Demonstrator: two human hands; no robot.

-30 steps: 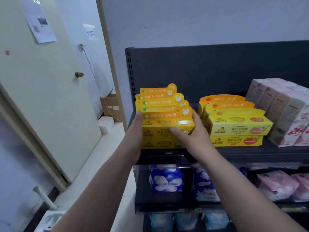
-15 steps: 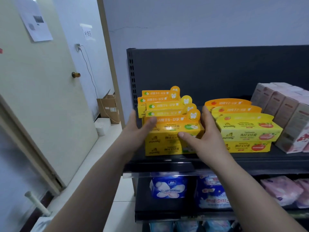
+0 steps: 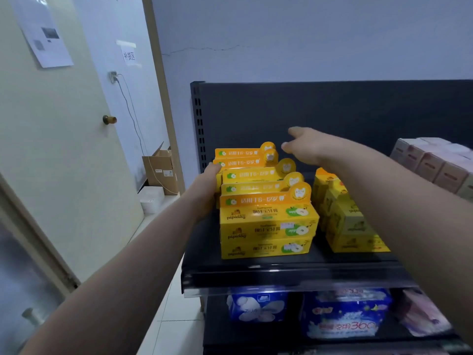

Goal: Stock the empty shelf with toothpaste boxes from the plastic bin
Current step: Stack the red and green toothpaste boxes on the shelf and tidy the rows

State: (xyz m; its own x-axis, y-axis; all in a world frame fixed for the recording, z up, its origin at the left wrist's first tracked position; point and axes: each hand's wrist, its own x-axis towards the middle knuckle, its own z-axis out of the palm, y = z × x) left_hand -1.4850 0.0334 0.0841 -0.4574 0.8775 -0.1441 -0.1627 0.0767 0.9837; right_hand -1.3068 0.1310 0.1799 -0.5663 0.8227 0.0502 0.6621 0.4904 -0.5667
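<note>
Yellow and orange toothpaste boxes with green apple pictures [image 3: 268,226] stand stacked in rows on the left end of the dark top shelf [image 3: 256,274]. My left hand [image 3: 207,185] rests flat against the left side of the rear rows, fingers touching the boxes. My right hand [image 3: 307,147] hovers above and behind the stack with its fingers spread, holding nothing. A second stack of yellow boxes [image 3: 348,219] stands just to the right, partly hidden by my right forearm. The plastic bin is out of view.
Pale pink cartons [image 3: 435,165] fill the shelf's right end. Blue and pink soft packs [image 3: 343,313] lie on the lower shelf. To the left are a door with a knob [image 3: 109,119], a cardboard box [image 3: 161,170] and a white box on the floor.
My right hand has let go of the front of the stack and lifted up and back over it. My left hand slid back along the left side. The view moved closer.
</note>
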